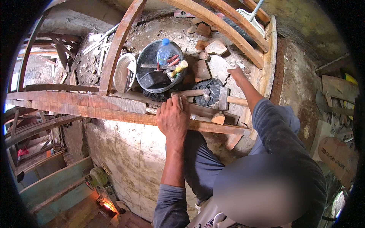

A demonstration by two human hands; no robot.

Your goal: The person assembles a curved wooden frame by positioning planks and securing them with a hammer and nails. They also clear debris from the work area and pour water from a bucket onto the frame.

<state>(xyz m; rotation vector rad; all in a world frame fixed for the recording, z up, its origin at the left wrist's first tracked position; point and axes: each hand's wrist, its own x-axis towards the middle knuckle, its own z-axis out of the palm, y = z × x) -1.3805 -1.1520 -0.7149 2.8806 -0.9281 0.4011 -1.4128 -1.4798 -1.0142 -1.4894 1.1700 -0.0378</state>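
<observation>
From my feed, nearest me, the left hand [174, 116] lies over the wooden beam [220, 128] that runs along the near edge of the ledge, its fingers bent across the top; how firmly they grip, I can't tell. Just inside that edge, toward the near right corner, I see a wooden block [218, 118]. A little past it lie a sledgehammer [224, 99], head toward the left, and a smaller hammer [192, 93], with a black plastic bag [210, 88] beside both heads. The right hand [238, 76] reaches in from the ledge's right edge to a pale slab [218, 68]; its fingertips are at the slab's right side, but contact, or anything pinched there, I can't make out. Left of the slab stands a dark bucket [145, 55] with a bottle [163, 55] and tools inside. Broken bricks [203, 30] lie farther back, near a curved rib [224, 30].
</observation>
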